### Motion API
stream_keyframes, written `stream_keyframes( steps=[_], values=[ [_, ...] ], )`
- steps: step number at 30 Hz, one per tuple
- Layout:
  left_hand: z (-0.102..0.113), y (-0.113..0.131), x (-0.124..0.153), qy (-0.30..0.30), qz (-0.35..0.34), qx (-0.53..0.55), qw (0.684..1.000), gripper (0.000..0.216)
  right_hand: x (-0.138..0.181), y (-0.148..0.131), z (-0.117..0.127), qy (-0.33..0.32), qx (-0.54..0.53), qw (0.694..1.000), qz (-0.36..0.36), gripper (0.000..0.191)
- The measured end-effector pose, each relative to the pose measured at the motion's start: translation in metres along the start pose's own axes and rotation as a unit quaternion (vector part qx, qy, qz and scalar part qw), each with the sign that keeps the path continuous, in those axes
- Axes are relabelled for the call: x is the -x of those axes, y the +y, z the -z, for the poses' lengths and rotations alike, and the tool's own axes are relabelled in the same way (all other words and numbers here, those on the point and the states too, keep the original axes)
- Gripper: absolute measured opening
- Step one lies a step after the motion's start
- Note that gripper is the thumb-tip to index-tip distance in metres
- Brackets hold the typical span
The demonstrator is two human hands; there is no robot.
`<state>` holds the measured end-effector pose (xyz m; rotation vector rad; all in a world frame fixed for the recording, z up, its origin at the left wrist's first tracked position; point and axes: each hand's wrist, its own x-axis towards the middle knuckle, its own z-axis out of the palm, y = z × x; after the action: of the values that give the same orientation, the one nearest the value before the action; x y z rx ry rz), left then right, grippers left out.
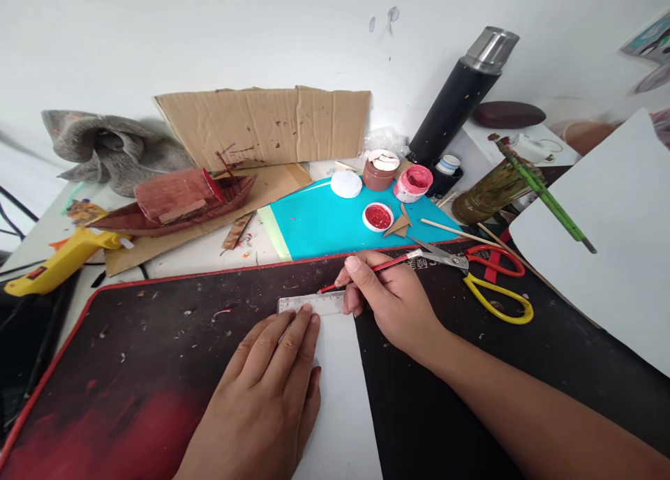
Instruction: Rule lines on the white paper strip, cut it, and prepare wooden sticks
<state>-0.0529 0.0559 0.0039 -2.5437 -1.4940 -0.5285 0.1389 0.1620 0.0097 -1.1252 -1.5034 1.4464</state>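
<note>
A clear ruler [327, 304] is laid across the far end of a sheet of white paper [345, 403] at the centre of the frame, and its near edge is pressed by the left hand [272, 372], whose fingers are stretched out flat and kept close together. A red pencil [390, 263] is pinched between the thumb and fingers of the right hand [400, 302], and its tip is set at the ruler's upper edge. Whether the ruler's right end is also touched by the right hand cannot be told.

The ruler could be turned askew if the pencil is pushed hard against it, since only a small part is covered by the left fingertips. The paper might be dragged along too, because it is rested on a dark mat [157, 326] strewn with crumbs, by which the pencil could also be jolted. A stray mark could be made if the tip is slipped off the ruler. Towards the right of the frame, the open scissors [492, 285] could be knocked by the pencil's rear end, and red paint could be picked up from the lid [377, 217] at upper centre if the right hand is carried too far forward
</note>
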Motion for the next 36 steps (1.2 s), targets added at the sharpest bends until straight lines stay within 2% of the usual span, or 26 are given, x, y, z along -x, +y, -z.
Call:
stream_keyframes(
  steps=[36],
  values=[
    [0.0009,0.0002,0.0001,-0.007,0.001,0.007,1.000,0.039,0.0004,0.0024,0.0001,0.007,-0.028,1.000,0.002,0.047]
  ],
)
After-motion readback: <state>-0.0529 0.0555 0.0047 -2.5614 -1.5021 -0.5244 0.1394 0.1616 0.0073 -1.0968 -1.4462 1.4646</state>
